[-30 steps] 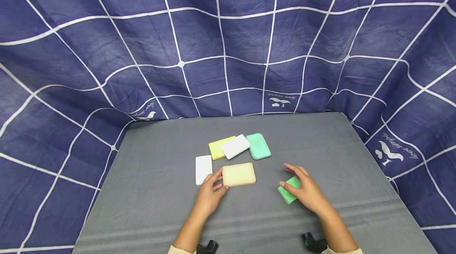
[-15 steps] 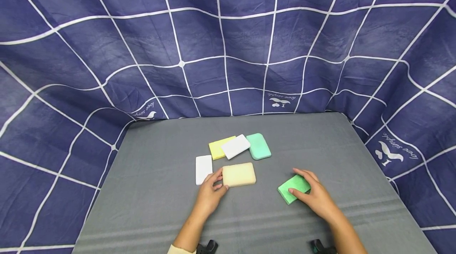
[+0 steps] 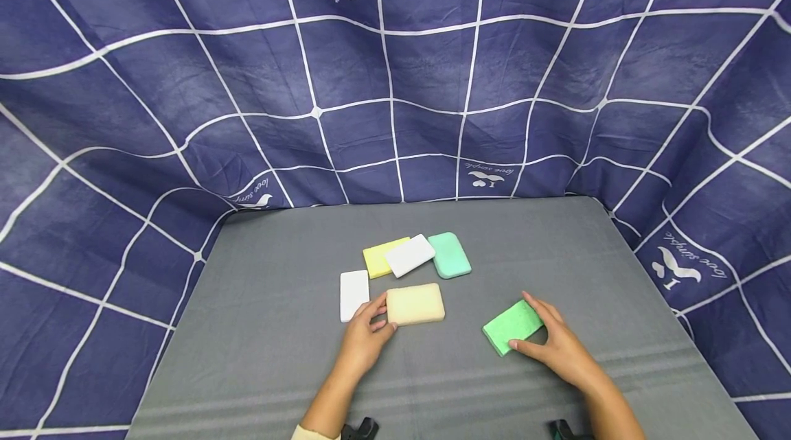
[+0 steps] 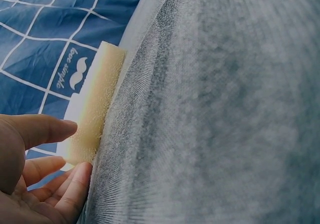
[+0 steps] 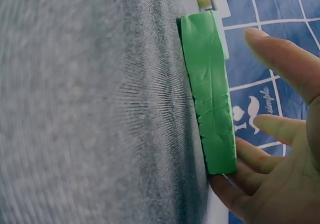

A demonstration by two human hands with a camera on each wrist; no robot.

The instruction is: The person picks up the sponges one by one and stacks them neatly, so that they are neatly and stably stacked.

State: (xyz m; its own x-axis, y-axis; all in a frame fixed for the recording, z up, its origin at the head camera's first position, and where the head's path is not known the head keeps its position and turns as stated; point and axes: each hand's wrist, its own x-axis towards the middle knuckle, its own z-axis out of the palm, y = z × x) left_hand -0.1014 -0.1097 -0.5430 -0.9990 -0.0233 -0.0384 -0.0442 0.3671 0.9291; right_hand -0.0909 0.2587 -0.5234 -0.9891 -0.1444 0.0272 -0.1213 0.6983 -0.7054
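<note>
In the head view a cream sponge [image 3: 415, 304] lies flat near the middle of the table. My left hand [image 3: 362, 342] is at its left end, thumb and fingertips beside the near and far corners. The left wrist view has the thumb tip over the side of the cream sponge [image 4: 102, 78], gaps between the loosely bent fingers. To the right lies a green rectangular block [image 3: 511, 327] with creased sides. My right hand [image 3: 559, 347] spreads around its right end, fingers relaxed. From the right wrist, the thumb stands away from the green block [image 5: 207, 88], other fingers partly behind it.
A white pad [image 3: 354, 296] lies left of the cream sponge. Behind it, a second white pad [image 3: 410, 255] overlaps a yellow pad [image 3: 375, 259] beside a mint rounded pad [image 3: 450, 255]. A blue checked curtain [image 3: 426, 131] rises around the grey table [image 3: 278, 330].
My right hand has drawn back to the right over the green block, uncovering most of its top while the block stays in place. The left hand and cream sponge have not moved.
</note>
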